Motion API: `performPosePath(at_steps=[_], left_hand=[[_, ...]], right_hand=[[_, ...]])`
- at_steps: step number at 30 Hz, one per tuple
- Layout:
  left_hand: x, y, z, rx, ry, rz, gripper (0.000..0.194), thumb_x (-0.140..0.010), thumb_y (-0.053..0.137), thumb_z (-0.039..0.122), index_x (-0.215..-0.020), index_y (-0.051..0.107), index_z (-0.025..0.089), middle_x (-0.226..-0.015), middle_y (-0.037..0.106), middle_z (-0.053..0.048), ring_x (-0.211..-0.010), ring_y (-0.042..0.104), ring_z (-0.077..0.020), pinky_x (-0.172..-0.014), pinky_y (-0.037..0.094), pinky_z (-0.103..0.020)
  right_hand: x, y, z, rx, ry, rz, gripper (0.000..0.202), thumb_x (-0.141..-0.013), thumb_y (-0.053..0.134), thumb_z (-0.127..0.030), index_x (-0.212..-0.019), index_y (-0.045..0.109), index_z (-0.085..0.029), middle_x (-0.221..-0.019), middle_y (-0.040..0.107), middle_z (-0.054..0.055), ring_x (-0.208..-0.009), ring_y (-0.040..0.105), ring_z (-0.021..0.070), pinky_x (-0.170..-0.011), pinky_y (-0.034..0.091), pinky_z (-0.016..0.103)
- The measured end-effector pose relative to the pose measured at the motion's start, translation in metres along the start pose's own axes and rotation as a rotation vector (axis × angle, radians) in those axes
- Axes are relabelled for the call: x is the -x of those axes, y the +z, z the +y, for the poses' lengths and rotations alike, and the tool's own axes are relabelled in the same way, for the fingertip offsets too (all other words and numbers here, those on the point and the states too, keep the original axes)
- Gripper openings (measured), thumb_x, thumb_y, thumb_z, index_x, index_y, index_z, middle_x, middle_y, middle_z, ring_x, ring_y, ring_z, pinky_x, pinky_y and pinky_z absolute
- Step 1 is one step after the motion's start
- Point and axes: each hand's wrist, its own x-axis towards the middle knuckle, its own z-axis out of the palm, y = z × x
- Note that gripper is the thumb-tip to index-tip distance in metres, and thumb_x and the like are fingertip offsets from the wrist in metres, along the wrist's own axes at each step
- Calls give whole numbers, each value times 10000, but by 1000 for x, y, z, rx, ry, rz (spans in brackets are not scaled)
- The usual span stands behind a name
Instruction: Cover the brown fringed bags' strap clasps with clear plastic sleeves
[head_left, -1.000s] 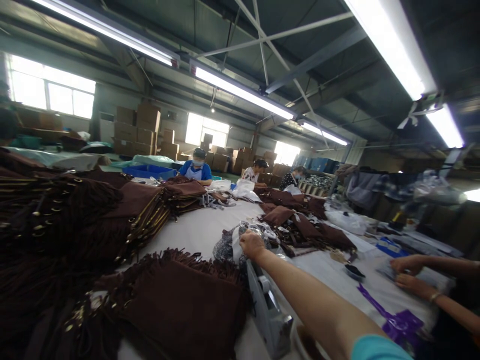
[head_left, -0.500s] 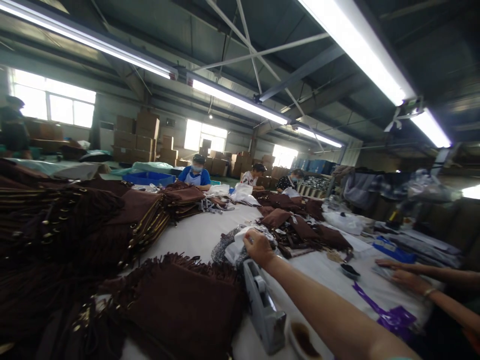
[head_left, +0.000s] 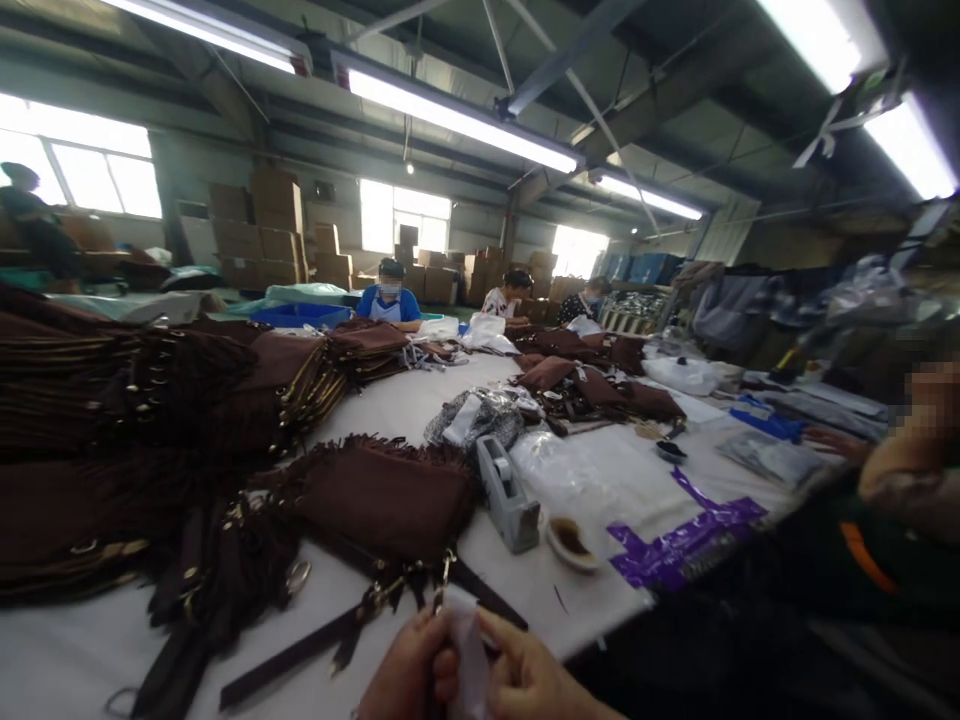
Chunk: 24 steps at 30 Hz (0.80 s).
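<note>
Both hands are low in the head view, at the near edge of the table. My left hand is closed with its thumb against a thin white sheet, paper or soft wrap. My right hand pinches the same sheet from the other side. Just beyond them lies a brown fringed bag, with dark straps and a gold-coloured clasp reaching towards my fingers. A grey tape dispenser stands to the bag's right.
Stacked brown bags fill the left side. Right of the dispenser are a small dish, purple plastic and clear plastic bags. A speckled bundle lies behind it. A co-worker's arm is at the right; others sit opposite.
My right hand has come back from the white material on the speckled bundle to the near edge. Both hands now hold a white sheet there. The view has tilted down.
</note>
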Motion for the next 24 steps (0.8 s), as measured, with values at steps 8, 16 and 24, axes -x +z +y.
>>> performPosePath(at_steps=[8, 16, 24], left_hand=[[4, 9, -11, -187, 96, 38, 356, -723, 768, 313, -846, 445, 225, -482, 326, 127, -380, 287, -27, -399, 181, -139], [13, 18, -20, -491, 86, 154, 386, -705, 727, 505, -830, 511, 210, -488, 448, 89, -388, 378, -75, -396, 307, -203], [78, 34, -6, -665, -97, 11, 304, -734, 737, 400, -862, 682, 130, -776, 675, -56, -667, 582, -141, -590, 419, -230]], right_hand=[[25, -19, -22, 196, -138, 199, 346, -830, 549, -432, -895, 710, -133, -657, 550, -3, -616, 458, 114, -556, 351, 219], [-13, -14, -31, -54, -27, 483, 304, -698, 635, -408, -567, 575, -140, -479, 422, -52, -484, 345, 81, -460, 266, 220], [46, -24, -17, 8, -16, 403, 144, -670, 664, -253, -603, 637, -128, -547, 552, -21, -528, 450, 97, -505, 339, 215]])
